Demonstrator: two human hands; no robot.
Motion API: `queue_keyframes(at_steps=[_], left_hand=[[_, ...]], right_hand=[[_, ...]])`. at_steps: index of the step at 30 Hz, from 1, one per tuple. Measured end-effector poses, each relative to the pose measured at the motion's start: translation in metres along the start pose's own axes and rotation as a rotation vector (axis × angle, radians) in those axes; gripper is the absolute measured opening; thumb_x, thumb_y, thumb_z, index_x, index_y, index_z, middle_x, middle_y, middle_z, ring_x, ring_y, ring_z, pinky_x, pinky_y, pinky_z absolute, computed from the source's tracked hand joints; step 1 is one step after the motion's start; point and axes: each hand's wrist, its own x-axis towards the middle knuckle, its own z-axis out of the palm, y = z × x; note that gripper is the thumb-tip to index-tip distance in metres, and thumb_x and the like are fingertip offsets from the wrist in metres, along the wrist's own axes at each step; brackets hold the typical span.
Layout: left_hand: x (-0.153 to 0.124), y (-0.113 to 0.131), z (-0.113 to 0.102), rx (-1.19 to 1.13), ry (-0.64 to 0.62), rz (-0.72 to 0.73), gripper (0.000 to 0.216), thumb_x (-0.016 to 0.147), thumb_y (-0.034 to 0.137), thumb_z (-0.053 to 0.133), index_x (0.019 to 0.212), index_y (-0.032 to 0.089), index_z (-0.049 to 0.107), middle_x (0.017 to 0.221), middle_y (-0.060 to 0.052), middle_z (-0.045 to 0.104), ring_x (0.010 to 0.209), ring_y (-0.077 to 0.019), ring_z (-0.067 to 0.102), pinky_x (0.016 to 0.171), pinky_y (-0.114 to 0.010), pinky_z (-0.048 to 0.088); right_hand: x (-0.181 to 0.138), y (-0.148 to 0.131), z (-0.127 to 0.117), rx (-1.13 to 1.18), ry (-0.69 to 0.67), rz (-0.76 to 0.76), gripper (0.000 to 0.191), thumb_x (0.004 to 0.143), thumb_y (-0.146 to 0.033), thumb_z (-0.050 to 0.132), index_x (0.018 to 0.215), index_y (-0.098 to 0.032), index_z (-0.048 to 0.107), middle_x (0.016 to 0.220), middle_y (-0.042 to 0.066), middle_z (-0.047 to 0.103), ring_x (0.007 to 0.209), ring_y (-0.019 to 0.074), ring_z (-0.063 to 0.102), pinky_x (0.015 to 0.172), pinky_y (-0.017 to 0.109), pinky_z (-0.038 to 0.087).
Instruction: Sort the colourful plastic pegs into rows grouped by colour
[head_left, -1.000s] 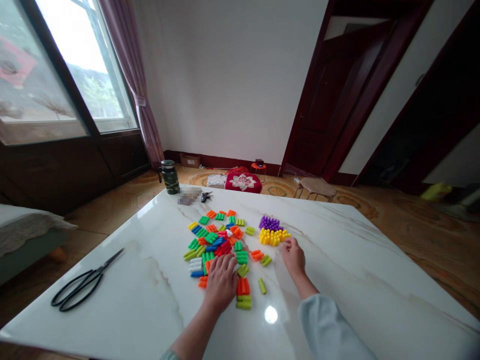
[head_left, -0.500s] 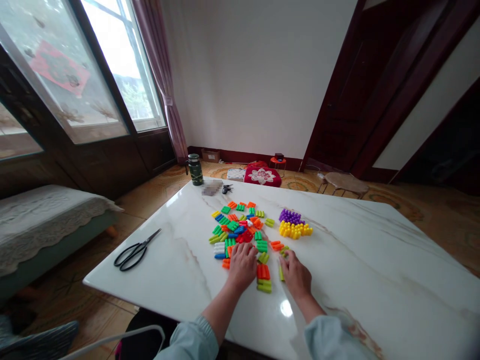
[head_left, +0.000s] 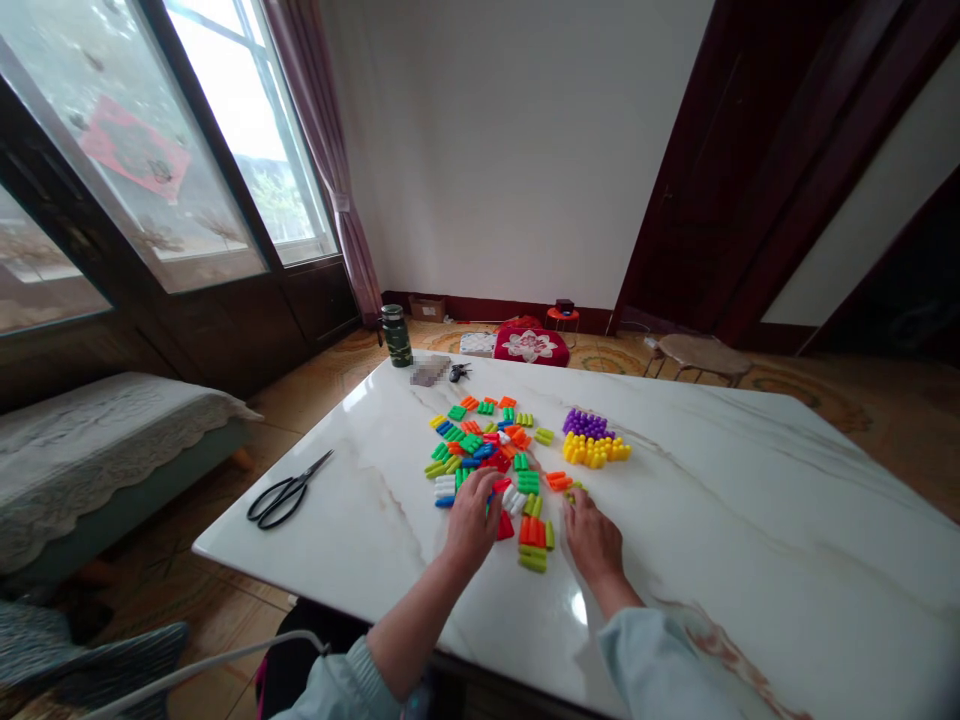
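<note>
Small ribbed plastic building blocks in several colours lie in a loose patch on the marble-patterned table (head_left: 720, 500). My left hand (head_left: 472, 518) is over the near left of the patch, its fingers closed around a red block (head_left: 502, 485) at the fingertips. White blocks (head_left: 514, 499) and another red block (head_left: 505, 526) lie beside it. To the right, my right hand (head_left: 594, 540) has curled fingers on a lime-green block (head_left: 574, 491), partly hidden by them. An orange block (head_left: 532, 531) with lime-green blocks (head_left: 532, 558) around it lies between my hands.
Purple pieces (head_left: 587, 424) and yellow pieces (head_left: 595, 450) stand grouped at the right of the patch. Black-handled scissors (head_left: 289, 492) lie at the left. Keys (head_left: 459, 373) and a dark green bottle (head_left: 396, 336) are at the far edge.
My left hand has risen off the blocks and turned, with a red block now at its fingertips. A lime-green block has moved left against the orange one. The view has shifted slightly.
</note>
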Motion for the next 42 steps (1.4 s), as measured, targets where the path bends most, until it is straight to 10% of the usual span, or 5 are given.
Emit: queue_keyframes(at_steps=[5,12,32,42], left_hand=[[-0.047,0.013,-0.012,0.100,-0.295,0.123,0.027,0.094,0.023,0.046,0.118,0.026,0.058,0.124,-0.007,0.061,0.120,-0.0211,0.053,0.112,-0.049,0.034],[-0.061,0.012,-0.005,0.285,-0.532,0.124,0.059,0.090,0.041,0.056,0.145,0.032,0.037,0.158,-0.008,0.026,0.146,-0.0316,0.020,0.115,-0.065,0.018],[-0.012,-0.006,0.025,0.312,-0.277,0.005,0.053,0.085,0.017,0.054,0.138,0.023,0.048,0.141,-0.009,0.051,0.136,-0.0289,0.039,0.115,-0.056,0.029],[-0.009,-0.006,0.033,0.366,-0.108,0.033,0.032,0.083,0.013,0.057,0.112,0.026,0.064,0.102,-0.004,0.066,0.099,-0.0212,0.057,0.098,-0.041,0.045]], right_hand=[[-0.001,0.001,0.002,-0.009,0.020,-0.023,0.029,0.101,-0.027,0.031,0.119,-0.016,0.051,0.100,0.008,0.071,0.078,0.0155,0.070,0.059,0.024,0.041],[0.000,0.003,0.006,-0.037,0.056,-0.038,0.027,0.101,-0.027,0.033,0.118,-0.016,0.052,0.102,0.007,0.071,0.078,0.0145,0.070,0.059,0.023,0.041],[0.001,0.003,0.007,-0.045,0.043,-0.023,0.025,0.100,-0.029,0.037,0.117,-0.017,0.051,0.100,0.007,0.072,0.075,0.0150,0.070,0.056,0.024,0.038],[0.001,0.001,0.002,-0.042,-0.016,-0.004,0.025,0.099,-0.030,0.038,0.118,-0.018,0.050,0.102,0.008,0.071,0.076,0.0153,0.070,0.057,0.025,0.039]])
